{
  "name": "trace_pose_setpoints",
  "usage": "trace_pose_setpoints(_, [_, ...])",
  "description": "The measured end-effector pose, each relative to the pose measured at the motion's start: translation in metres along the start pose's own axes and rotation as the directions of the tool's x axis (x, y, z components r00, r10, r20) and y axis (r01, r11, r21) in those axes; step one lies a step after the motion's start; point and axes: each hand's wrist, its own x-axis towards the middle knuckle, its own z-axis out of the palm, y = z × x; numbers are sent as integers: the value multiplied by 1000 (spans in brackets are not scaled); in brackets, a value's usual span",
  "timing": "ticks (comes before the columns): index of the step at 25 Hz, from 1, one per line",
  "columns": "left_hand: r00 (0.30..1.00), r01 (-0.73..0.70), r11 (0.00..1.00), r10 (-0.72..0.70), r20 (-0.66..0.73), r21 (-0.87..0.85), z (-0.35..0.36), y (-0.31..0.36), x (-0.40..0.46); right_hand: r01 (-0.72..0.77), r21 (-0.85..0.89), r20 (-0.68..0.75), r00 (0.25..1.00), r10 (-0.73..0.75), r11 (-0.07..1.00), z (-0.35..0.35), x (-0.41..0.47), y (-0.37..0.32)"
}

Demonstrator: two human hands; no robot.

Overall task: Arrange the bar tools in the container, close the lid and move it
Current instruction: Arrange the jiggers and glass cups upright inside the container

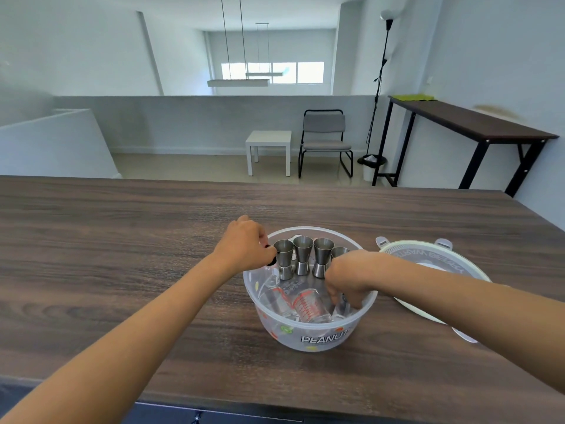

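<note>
A round translucent container (308, 335) printed with "PEANUT" stands on the wooden table. Several steel jiggers (303, 254) stand upright in a row along its far side. Clear measuring glasses with red markings (307, 304) lie in its near part. My left hand (246, 244) grips the container's left rim, fingers curled over a small dark item I cannot make out. My right hand (347, 278) reaches down inside the right part, fingers closed around a tool that is mostly hidden. The round lid (428, 264) lies upside down on the table, right of the container.
The dark wooden table (122, 240) stretches wide to the left and far side. Beyond it stand a white side table (269, 148), a grey chair (325, 139), a floor lamp (380, 87) and a tall dark console table (470, 120).
</note>
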Motion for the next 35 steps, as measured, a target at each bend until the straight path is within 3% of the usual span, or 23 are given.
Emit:
trace_pose_setpoints(5, [997,46,996,-42,63,-77,2,-4,1,-35,94,-63,997,41,995,-3,-12,5])
trace_pose_setpoints(9, [976,205,910,-165,139,-361,2,-4,8,-40,131,-116,992,56,991,-8,-23,13])
trace_pose_setpoints(16, [964,266,856,-250,96,-444,7,-3,13,-3,370,-181,981,75,929,-8,-32,28])
trace_pose_setpoints(26, [970,244,879,-213,119,-410,8,-6,12,18,489,-204,974,94,872,-2,-25,36])
trace_pose_setpoints(30, [974,222,887,-184,130,-405,5,-7,7,52,495,-298,948,113,867,-5,-21,36])
trace_pose_setpoints(35, [988,101,972,-74,132,-211,-8,-13,2,124,602,-452,868,208,789,-11,-11,32])
